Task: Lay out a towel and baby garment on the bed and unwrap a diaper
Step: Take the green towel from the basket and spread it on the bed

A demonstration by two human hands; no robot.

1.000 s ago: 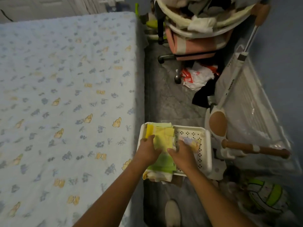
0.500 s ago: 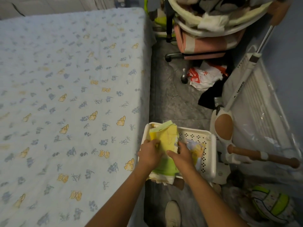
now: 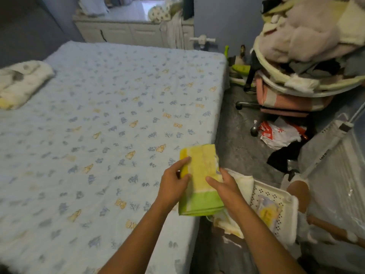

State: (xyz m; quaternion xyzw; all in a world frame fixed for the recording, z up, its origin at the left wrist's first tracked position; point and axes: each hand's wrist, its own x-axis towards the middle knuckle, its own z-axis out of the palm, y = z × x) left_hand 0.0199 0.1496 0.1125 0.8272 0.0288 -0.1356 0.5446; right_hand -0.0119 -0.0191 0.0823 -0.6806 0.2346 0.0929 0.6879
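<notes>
A folded yellow towel with a green band (image 3: 199,175) is held over the right edge of the bed (image 3: 102,135). My left hand (image 3: 172,185) grips its left side, and my right hand (image 3: 225,189) holds its right side. Below and to the right stands a white perforated basket (image 3: 284,206) on the floor, with a cream folded cloth (image 3: 244,181) at its left end and a wrapped packet with yellow print (image 3: 267,211) inside. Whether that packet is the diaper I cannot tell.
A folded white blanket (image 3: 21,82) lies at the bed's far left. A baby bouncer piled with clothes (image 3: 308,56) stands on the right, with a plastic bag (image 3: 280,133) on the grey floor below it. A white cabinet (image 3: 126,30) stands behind the bed.
Both hands lifted the yellow and green towel out of the basket and carried it left, up over the bed's edge. The view tilted up and shows the far end of the bed.
</notes>
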